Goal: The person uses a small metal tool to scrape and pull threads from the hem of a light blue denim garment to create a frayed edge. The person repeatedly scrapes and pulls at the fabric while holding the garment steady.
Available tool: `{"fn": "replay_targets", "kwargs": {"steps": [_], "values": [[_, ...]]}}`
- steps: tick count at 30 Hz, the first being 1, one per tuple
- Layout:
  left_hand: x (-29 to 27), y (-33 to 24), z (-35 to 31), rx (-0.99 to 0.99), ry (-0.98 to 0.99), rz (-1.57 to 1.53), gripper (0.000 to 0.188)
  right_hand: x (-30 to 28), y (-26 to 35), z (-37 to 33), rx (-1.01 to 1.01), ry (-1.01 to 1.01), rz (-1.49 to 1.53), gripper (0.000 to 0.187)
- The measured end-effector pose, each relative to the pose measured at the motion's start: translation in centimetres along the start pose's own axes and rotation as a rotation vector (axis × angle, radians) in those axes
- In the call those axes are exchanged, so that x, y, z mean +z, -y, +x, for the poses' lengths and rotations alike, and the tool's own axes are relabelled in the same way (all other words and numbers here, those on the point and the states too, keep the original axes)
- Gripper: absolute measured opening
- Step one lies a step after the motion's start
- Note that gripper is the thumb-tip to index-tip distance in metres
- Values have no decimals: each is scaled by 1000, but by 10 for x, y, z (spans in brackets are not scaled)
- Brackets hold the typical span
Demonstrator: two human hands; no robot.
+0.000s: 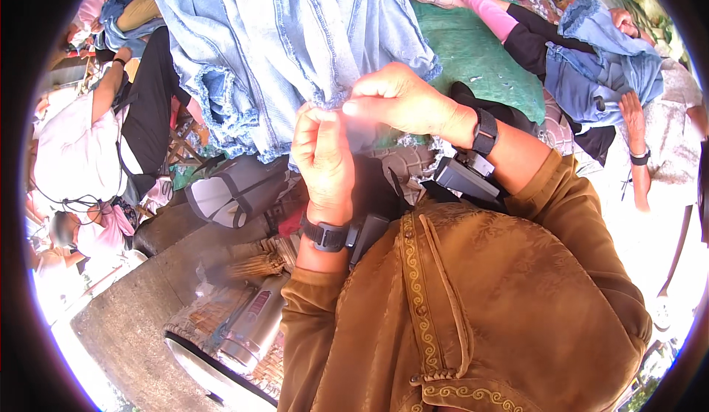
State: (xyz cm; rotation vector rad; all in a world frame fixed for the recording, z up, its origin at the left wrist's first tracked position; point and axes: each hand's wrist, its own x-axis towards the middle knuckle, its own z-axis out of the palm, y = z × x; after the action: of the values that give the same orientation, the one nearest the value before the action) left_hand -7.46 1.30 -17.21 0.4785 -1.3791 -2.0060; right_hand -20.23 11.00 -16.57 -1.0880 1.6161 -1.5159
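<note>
A light-blue denim garment [258, 43] with frayed, fringed edges hangs down from the top in front of me. My left hand [323, 157] is closed in a pinch at its lower frayed edge, thumb against the fingers. Just right of it, almost touching, my right hand [406, 100] pinches at the same edge with thumb and forefinger. Any fine thread between the fingertips is too small and washed out by glare to make out. Each wrist wears a black strap, and brown sleeves cover the forearms.
At right, a co-worker's hand [632, 120] is beside another blue denim piece [591, 72]. Other people sit at left. A green sheet [480, 57] covers the ground ahead. A metal cylinder [255, 323] lies at lower left, near a grey thing with dark straps [233, 194].
</note>
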Motion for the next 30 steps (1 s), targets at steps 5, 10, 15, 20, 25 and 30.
{"fn": "replay_targets", "kwargs": {"steps": [5,10,15,20,25,30], "values": [[0,6,-3,-55,-19,-60,13,-5,-4,-1,99,80,114,23],[1,11,-1,-92,-38,-127,10,-7,-9,-3,180,63,260,29],[-3,18,-3,-95,-42,-93,8,-14,-11,-1,182,137,207,23],[-6,20,-3,-62,-21,23,8,-15,-5,-1,140,130,124,21],[-4,19,-6,-55,-64,-9,10,-10,-10,-3,100,106,72,23],[-26,30,-8,-83,-81,-11,2,6,-1,-16,111,192,296,25]]}}
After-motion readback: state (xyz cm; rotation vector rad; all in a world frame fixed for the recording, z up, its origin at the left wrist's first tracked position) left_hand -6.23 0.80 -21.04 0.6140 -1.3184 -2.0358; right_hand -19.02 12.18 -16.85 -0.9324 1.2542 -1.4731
